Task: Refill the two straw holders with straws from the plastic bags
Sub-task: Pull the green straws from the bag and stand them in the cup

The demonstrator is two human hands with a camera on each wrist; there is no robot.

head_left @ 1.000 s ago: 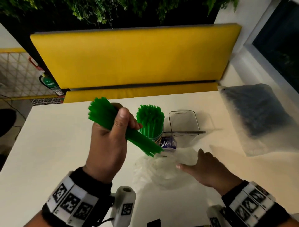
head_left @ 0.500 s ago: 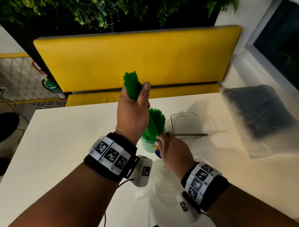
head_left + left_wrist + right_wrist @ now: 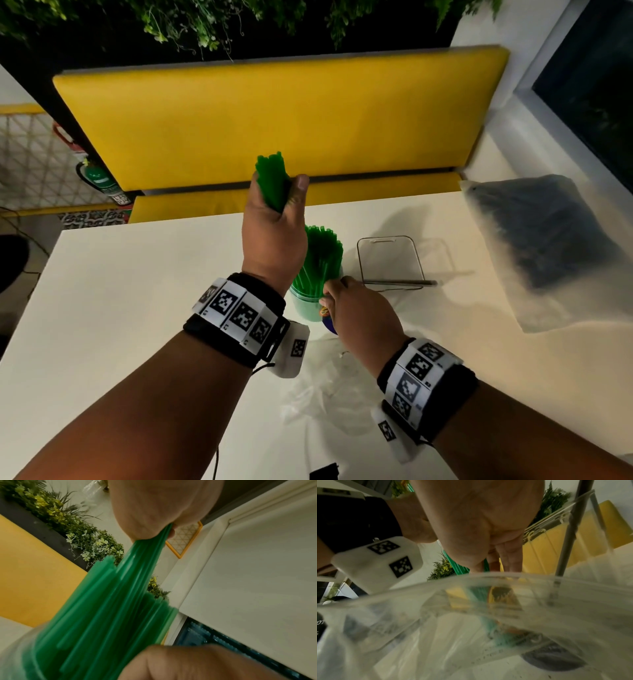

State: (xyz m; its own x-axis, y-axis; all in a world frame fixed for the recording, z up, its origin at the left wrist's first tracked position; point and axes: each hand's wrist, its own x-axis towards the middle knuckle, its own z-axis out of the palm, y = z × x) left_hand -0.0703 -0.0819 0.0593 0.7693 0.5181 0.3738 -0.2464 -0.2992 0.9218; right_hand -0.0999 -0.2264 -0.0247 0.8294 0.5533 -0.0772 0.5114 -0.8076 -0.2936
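My left hand [image 3: 274,222] grips a bundle of green straws [image 3: 272,178] upright, its lower end going down among the green straws [image 3: 322,257] that stand in the round clear holder [image 3: 308,306]. In the left wrist view the held straws [image 3: 142,555] run from my fist [image 3: 163,507] into the holder's bunch [image 3: 102,615]. My right hand [image 3: 356,308] holds the round holder at its near right side, fingers at the rim. A second holder [image 3: 388,260], clear and rectangular, stands empty just to the right.
A plastic bag of black straws [image 3: 541,240] lies at the table's right side. An emptied clear bag [image 3: 329,394] lies crumpled between my forearms. A yellow bench [image 3: 274,120] runs behind the white table [image 3: 137,291].
My left hand swung the green bundle from slanted to upright and carried it over the round holder. My right hand left the empty bag and took hold of the holder.
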